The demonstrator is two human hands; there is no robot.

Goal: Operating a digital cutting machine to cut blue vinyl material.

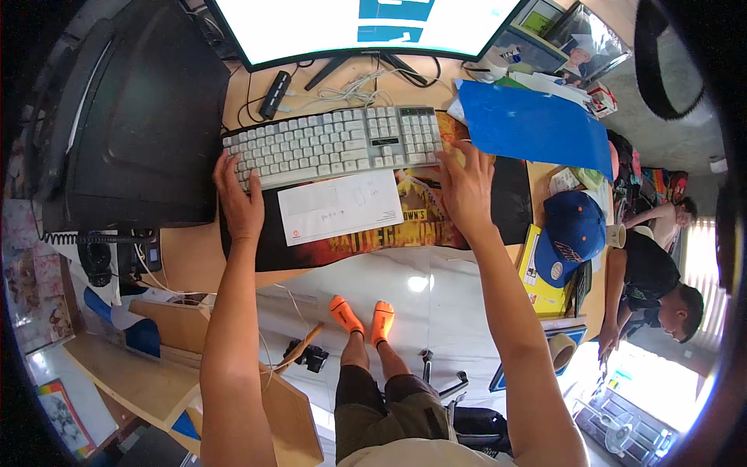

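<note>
Left hand (243, 206): fingers parted at the left corner of the keyboard (311, 148); grip unclear.
Right hand (467, 191): curved at its right end, underside hidden; hold uncertain.
Keyboard: before a cropped monitor (303, 27).
Desk (193, 247): envelope (342, 208) in front, blue sheet (537, 128) covering papers (554, 87).

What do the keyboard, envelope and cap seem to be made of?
Keyboard: likely hard plastic, whitish and matte, with separate moulded-looking keys. Envelope: probably smooth white paper, being thin and flat. Cap: apparently fabric, dull blue, with a soft-looking crown.
</note>
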